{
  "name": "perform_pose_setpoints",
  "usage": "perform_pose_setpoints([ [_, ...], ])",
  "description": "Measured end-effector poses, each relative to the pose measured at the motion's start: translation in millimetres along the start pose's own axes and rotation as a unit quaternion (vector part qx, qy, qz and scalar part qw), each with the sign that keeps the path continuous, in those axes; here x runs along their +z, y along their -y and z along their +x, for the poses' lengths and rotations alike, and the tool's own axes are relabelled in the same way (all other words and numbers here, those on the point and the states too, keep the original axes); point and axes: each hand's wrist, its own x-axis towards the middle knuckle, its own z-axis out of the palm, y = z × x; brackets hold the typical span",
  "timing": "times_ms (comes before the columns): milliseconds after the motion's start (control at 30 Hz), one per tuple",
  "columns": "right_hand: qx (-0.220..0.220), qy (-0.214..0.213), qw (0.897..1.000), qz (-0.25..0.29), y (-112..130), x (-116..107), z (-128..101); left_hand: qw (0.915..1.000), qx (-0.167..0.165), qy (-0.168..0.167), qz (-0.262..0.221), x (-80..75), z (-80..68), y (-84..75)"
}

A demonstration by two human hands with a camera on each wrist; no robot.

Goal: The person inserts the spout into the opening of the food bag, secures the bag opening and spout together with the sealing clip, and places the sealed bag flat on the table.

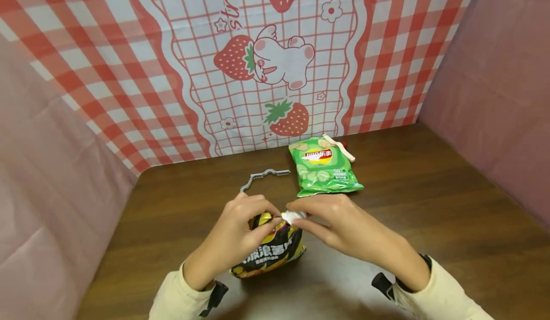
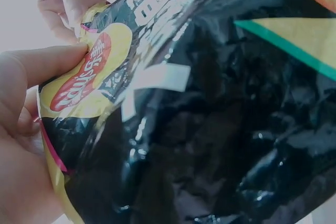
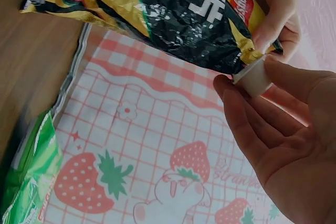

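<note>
Head: left hand (image 1: pixel 240 229) pinches top of black chip bag (image 1: pixel 270 253), standing upright on tabletop (image 1: pixel 429 205). Right hand (image 1: pixel 339 224) grasps white clip (image 1: pixel 293 216) at bag mouth; contents hidden. Green chip bag (image 1: pixel 323 166) lies behind, grey clip (image 1: pixel 264 176) beside it.
Left wrist: thumb (image 2: pixel 47 64) presses bag's top, apparently steadying.
Right wrist: fingers (image 3: pixel 247 114) curl round white clip (image 3: pixel 255 76), touching bag's top corner.

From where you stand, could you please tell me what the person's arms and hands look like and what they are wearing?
Both hands are bare: the left hand and the right hand show no gloves and no rings that I can make out. Each forearm is covered by a pale cream long sleeve. At each wrist a black strap sits by the cuff.
</note>
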Motion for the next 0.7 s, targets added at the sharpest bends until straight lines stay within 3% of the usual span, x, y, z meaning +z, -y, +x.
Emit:
perform_pose_setpoints([
  [167,-0.009,-0.005,1.000,0.010,0.3,8.0,2.1,0.9998,0.007,-0.012,0.012,-12.7,-8.6,5.3],
  [400,0.038,0.000,0.999,-0.014,-7.6,17.0,-1.5,0.9982,0.000,-0.042,0.042,-37.8,-21.4,20.5],
  [700,0.082,0.025,0.993,-0.075,-45.2,36.7,6.5,0.9964,-0.042,-0.036,0.064,-56.5,-25.1,37.4],
])
